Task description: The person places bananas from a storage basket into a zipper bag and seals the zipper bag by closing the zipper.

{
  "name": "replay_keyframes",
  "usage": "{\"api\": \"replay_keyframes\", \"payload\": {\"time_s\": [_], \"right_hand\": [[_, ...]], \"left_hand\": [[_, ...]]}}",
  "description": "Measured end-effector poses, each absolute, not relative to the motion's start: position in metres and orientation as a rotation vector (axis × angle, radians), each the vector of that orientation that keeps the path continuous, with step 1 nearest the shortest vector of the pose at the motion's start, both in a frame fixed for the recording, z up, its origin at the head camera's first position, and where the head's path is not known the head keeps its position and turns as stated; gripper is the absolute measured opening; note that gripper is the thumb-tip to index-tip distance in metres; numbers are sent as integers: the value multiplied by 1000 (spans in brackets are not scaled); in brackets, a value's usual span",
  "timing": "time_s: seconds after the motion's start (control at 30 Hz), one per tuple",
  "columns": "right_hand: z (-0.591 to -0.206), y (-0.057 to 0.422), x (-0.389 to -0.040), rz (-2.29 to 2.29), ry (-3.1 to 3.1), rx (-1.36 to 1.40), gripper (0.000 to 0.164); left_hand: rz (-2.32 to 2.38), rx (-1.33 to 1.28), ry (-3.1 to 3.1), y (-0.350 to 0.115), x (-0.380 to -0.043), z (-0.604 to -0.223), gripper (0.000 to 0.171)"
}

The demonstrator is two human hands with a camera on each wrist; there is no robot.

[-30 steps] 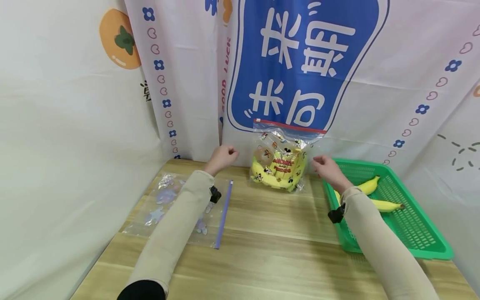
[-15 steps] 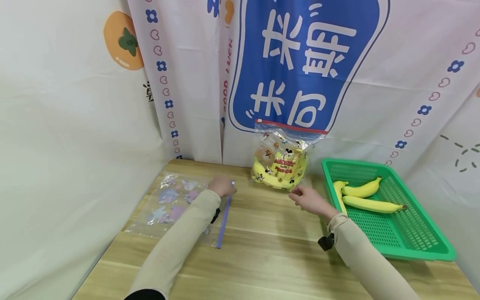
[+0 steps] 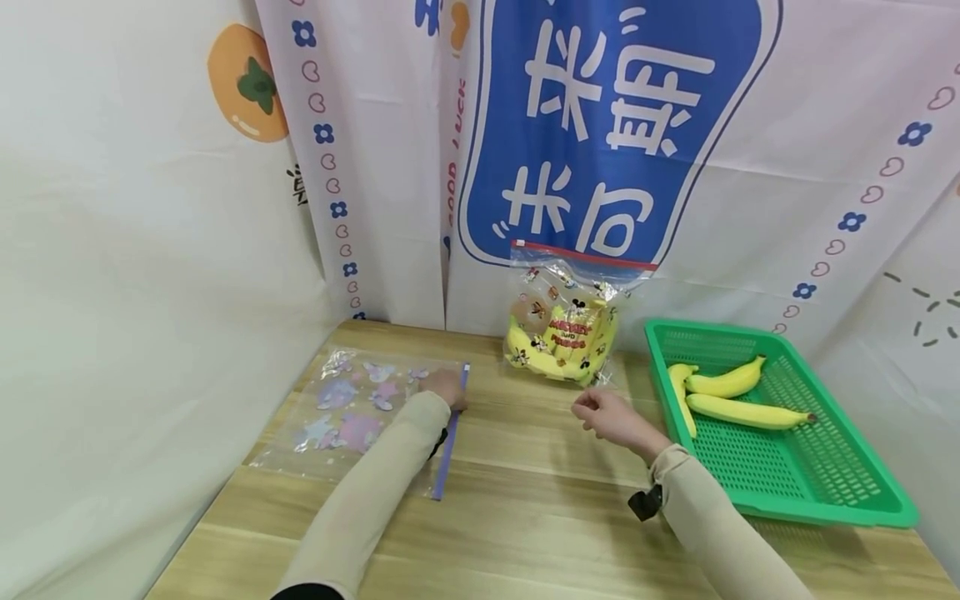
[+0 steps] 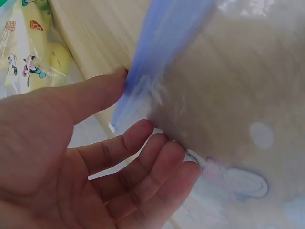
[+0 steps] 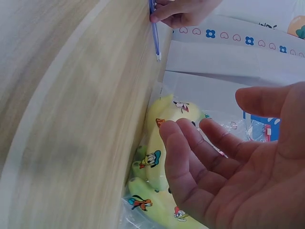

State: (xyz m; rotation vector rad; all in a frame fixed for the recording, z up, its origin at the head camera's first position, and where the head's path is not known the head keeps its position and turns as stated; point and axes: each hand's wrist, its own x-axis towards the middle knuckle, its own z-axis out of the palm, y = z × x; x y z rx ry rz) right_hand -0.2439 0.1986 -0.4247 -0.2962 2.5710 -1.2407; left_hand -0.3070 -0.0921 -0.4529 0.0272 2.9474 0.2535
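Note:
A clear zip bag [image 3: 330, 458] with pastel prints and a purple zip strip lies flat on the left of the table. My left hand [image 3: 444, 388] is at its top corner, gripping the strip [image 4: 143, 62] between thumb and fingertips. In the right wrist view that strip stands up at the left hand's thumb. My right hand [image 3: 617, 418] hovers over the table with loosely bent fingers and nothing in them. Behind it, a red-topped zip bag [image 3: 573, 337] printed with cartoon figures stands upright against the cloth, yellow bananas inside.
At the right stands a green plastic basket [image 3: 873, 483] holding a few bananas [image 3: 750, 412]. White printed cloth [image 3: 390, 167] hangs behind the wooden table [image 3: 540, 517] and down its left side.
My left hand came down from above the table onto the purple-strip bag's corner. My right hand moved left and down, away from the banana bag and basket.

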Motion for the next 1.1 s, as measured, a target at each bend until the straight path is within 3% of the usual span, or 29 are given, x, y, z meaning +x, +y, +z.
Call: {"api": "replay_keyframes", "payload": {"time_s": [0.33, 0.87, 1.1], "right_hand": [[-430, 205, -248, -1229, 2553, -278, 34], [-417, 204, -247, -1280, 2519, -266, 32], [-412, 202, -249, -1323, 2474, -287, 30]], "left_hand": [[381, 86, 2884, -95, -309, -450, 13], [1005, 127, 2829, -101, -311, -423, 32], [1288, 198, 2788, -90, -306, -404, 29]]}}
